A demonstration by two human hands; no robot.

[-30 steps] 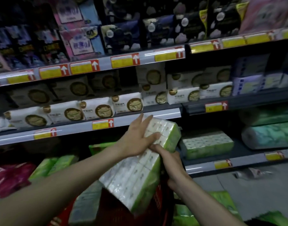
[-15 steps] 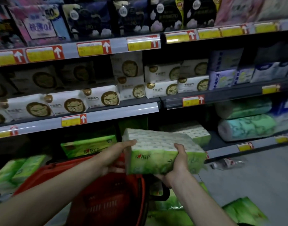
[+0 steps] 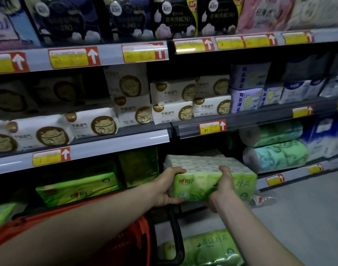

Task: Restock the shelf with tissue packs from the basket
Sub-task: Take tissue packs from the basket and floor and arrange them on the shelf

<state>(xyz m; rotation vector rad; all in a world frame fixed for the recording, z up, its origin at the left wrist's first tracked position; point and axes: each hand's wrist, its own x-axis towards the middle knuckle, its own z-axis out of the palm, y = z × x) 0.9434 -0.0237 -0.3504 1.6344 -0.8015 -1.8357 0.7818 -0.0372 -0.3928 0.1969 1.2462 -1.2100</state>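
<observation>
A green and white tissue pack (image 3: pixel 200 179) lies level at the front of the bottom shelf (image 3: pixel 291 176), held from both sides. My left hand (image 3: pixel 167 186) grips its left end and my right hand (image 3: pixel 222 186) wraps over its front right of the middle. Behind it another pack of the same kind (image 3: pixel 208 153) shows its top on the shelf. The red basket (image 3: pixel 126 239) with a black handle (image 3: pixel 176 233) sits below my left forearm, its inside mostly hidden.
Green tissue packs (image 3: pixel 78 190) fill the bottom shelf to the left. Rolls in green wrap (image 3: pixel 275 154) lie to the right. White packs with gold cat marks (image 3: pixel 172 112) line the shelf above. Another green pack (image 3: pixel 208 248) lies on the floor by the basket.
The pack went from tilted above the basket to level, then forward and right onto the bottom shelf's front. Both hands kept hold of it throughout.
</observation>
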